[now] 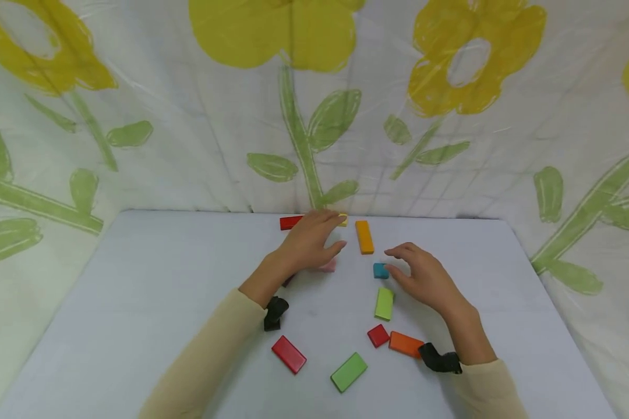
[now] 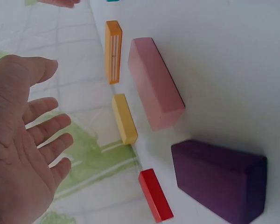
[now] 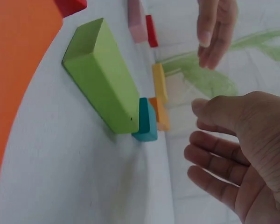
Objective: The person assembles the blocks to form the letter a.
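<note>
My left hand [image 1: 310,240], fingers loosely spread, hovers over the far middle of the table and holds nothing. Beneath it lies a pink block [image 2: 155,86], partly covered in the head view. A dark purple block [image 2: 219,179] is mostly hidden by the left wrist there. Past those fingertips sit a yellow block [image 2: 124,119] and a red block [image 1: 290,223]. To the right, my right hand [image 1: 423,278] has its thumb and fingers apart around empty air. Its thumb overlaps the edge of a small teal block [image 1: 380,270] in the head view. An amber block [image 1: 364,237] stands beyond.
Closer to me are a lime block [image 1: 384,304], a small red block [image 1: 378,336], an orange block [image 1: 405,344], a green block [image 1: 349,372] and a red rectangular block [image 1: 289,354]. A flower-printed curtain [image 1: 215,145] hangs along the back edge of the white table [image 1: 152,291].
</note>
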Action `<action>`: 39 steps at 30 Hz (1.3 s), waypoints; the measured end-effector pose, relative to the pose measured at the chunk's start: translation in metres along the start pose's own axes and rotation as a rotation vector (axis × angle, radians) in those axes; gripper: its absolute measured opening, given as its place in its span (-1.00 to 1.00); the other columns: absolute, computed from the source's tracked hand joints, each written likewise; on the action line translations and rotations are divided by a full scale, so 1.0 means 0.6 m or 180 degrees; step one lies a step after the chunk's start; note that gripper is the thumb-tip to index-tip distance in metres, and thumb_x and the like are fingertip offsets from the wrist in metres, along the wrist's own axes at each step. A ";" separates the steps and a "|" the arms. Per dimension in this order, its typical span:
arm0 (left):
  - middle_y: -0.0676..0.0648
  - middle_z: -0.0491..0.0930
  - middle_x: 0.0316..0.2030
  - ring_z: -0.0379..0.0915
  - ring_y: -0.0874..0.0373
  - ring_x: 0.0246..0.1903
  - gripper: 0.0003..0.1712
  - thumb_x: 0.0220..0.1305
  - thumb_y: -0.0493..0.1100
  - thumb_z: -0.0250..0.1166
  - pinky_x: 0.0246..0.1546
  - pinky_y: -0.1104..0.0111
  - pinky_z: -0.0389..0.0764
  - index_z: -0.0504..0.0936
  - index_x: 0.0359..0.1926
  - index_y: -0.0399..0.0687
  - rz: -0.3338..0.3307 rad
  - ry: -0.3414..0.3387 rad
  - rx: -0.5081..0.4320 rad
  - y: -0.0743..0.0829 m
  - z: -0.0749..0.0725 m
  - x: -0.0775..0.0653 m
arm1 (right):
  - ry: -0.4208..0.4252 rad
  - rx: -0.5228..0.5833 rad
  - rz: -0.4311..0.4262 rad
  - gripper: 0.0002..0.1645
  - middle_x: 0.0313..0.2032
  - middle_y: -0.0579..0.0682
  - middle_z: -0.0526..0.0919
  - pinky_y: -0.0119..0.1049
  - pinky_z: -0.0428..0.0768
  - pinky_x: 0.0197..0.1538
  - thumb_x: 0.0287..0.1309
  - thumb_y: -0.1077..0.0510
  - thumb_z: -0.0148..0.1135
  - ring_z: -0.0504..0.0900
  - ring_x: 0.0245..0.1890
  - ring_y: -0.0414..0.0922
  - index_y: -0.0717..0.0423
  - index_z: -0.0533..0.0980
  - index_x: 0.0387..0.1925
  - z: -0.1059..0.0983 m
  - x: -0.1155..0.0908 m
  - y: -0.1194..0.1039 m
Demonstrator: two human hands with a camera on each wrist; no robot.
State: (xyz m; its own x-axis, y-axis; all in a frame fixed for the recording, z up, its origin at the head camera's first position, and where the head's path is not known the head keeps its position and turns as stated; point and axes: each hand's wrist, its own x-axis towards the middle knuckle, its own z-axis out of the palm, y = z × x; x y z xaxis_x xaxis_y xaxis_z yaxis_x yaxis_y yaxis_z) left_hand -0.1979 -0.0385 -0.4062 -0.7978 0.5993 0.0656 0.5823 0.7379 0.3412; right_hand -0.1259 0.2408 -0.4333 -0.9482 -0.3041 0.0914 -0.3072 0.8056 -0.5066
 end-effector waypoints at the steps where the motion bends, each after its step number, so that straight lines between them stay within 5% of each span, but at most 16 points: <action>1: -0.12 0.44 0.51 0.28 -0.07 0.56 -0.32 0.54 0.09 0.25 0.70 0.03 0.13 0.42 0.54 -0.07 -0.0001 -0.0007 -0.0010 0.000 0.002 0.003 | -0.0013 0.0006 0.0016 -0.56 0.14 0.15 0.71 0.20 0.67 0.26 0.42 0.11 0.35 0.69 0.18 0.16 0.17 0.62 0.24 0.001 0.001 -0.002; 19: -0.07 0.60 0.37 0.54 0.03 0.36 -0.47 0.59 0.06 0.19 0.46 0.19 0.53 0.56 0.41 -0.09 0.0168 -0.0313 -0.0059 0.033 0.043 0.072 | -0.0068 -0.0221 -0.0055 -0.60 0.05 0.09 0.73 0.11 0.73 0.16 0.31 0.18 0.45 0.73 0.08 0.10 0.20 0.69 0.14 0.006 -0.005 -0.003; 27: -0.08 0.61 0.33 0.61 0.04 0.25 -0.50 0.58 0.05 0.23 0.35 0.22 0.61 0.60 0.35 -0.11 0.0076 -0.0401 0.0082 0.042 0.046 0.089 | -0.0154 -0.0155 -0.0229 -0.66 0.02 0.08 0.74 0.08 0.74 0.15 0.30 0.23 0.45 0.73 0.05 0.07 0.21 0.72 0.08 0.007 0.005 0.001; 34: -0.10 0.36 0.55 0.40 -0.03 0.49 -0.47 0.66 -0.03 0.11 0.51 0.16 0.49 0.47 0.49 -0.11 -0.0077 -0.0727 0.0148 0.042 0.061 0.095 | -0.0263 -0.0132 -0.0138 -0.66 0.06 0.08 0.74 0.08 0.73 0.19 0.33 0.23 0.42 0.72 0.09 0.07 0.20 0.71 0.12 0.017 0.006 0.001; 39: -0.08 0.33 0.58 0.36 -0.04 0.53 -0.45 0.66 -0.01 0.09 0.53 0.14 0.46 0.44 0.52 -0.10 -0.0084 -0.0752 0.0215 0.044 0.069 0.099 | -0.0271 -0.0122 -0.0166 -0.65 0.06 0.07 0.74 0.07 0.73 0.19 0.31 0.24 0.44 0.72 0.08 0.05 0.21 0.71 0.11 0.021 0.003 0.001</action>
State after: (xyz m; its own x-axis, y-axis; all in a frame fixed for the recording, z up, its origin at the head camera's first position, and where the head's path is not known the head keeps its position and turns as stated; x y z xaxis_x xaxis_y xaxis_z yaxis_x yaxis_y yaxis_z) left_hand -0.2233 0.0291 -0.4325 -0.7589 0.6295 -0.1664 0.5770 0.7686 0.2761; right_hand -0.1268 0.2343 -0.4441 -0.9211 -0.3869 0.0427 -0.3603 0.8059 -0.4697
